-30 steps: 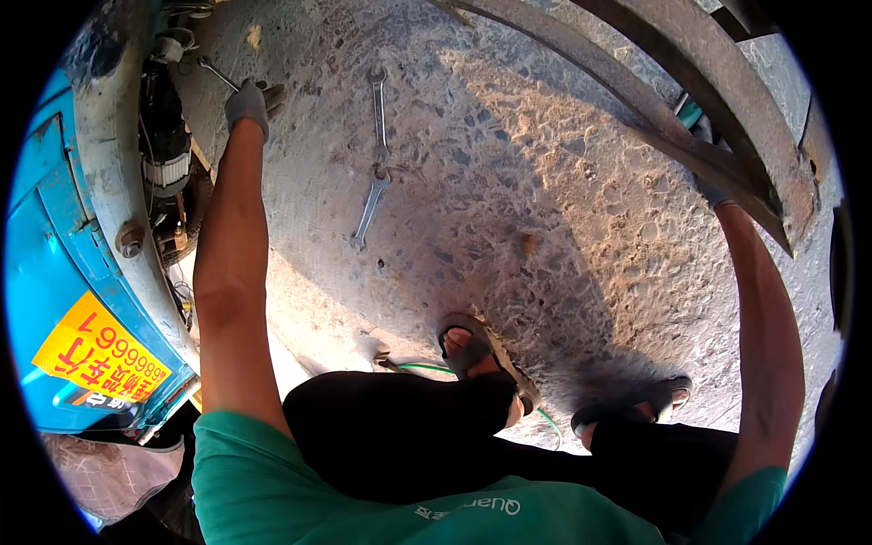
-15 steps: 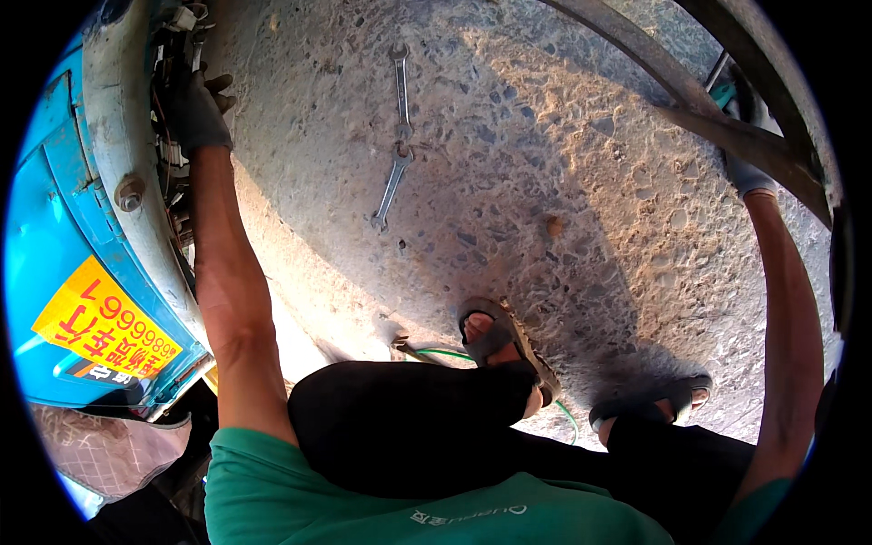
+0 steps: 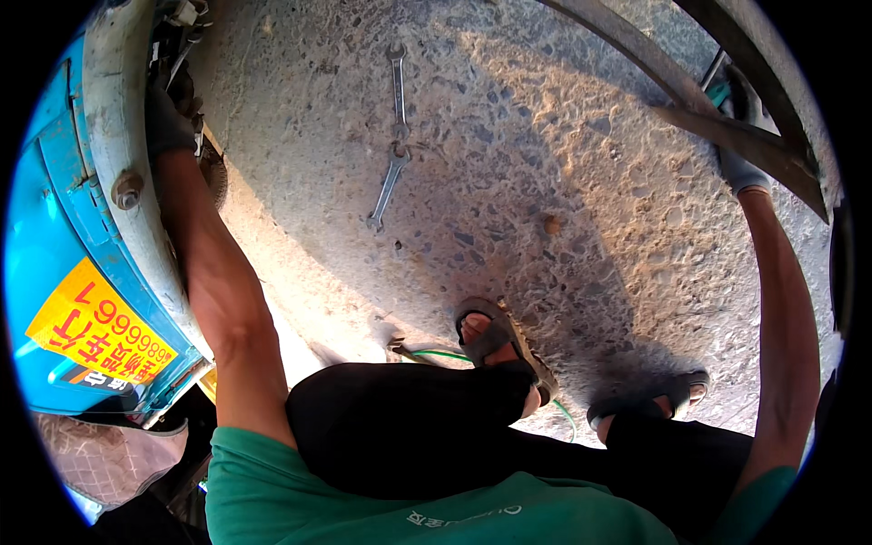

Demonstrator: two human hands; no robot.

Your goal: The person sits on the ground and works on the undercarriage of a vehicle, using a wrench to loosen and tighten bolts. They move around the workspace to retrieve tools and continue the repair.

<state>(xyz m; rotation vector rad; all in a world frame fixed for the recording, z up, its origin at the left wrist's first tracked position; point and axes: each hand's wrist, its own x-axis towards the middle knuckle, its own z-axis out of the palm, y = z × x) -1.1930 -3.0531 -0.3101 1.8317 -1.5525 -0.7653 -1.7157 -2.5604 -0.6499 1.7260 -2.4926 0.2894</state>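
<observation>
My left hand (image 3: 169,123), in a dark grey glove, reaches behind a thick grey metal tube (image 3: 123,118) on the side of a blue vehicle (image 3: 54,209). Its fingers are in shadow among wires and metal parts; their grip is hidden. A thin shiny metal piece (image 3: 183,60) shows just beyond it. Far to the right, my right hand (image 3: 747,163), in a grey glove, is partly covered by a curved metal bar (image 3: 740,141). It is closed around a teal-handled tool (image 3: 719,92) with a straight metal shaft, its tip out of sight.
Two open-ended wrenches, an upper one (image 3: 398,91) and a lower one (image 3: 389,189), lie on the rough concrete floor (image 3: 509,182). A green hose or cord (image 3: 440,354) runs by my sandalled feet. A yellow sticker (image 3: 100,322) and a quilted cover (image 3: 113,454) are at the lower left.
My left hand has drawn back toward me and gone deeper behind the grey tube, its forearm shifting left. My right hand stays nearly in place. The wrenches have not moved.
</observation>
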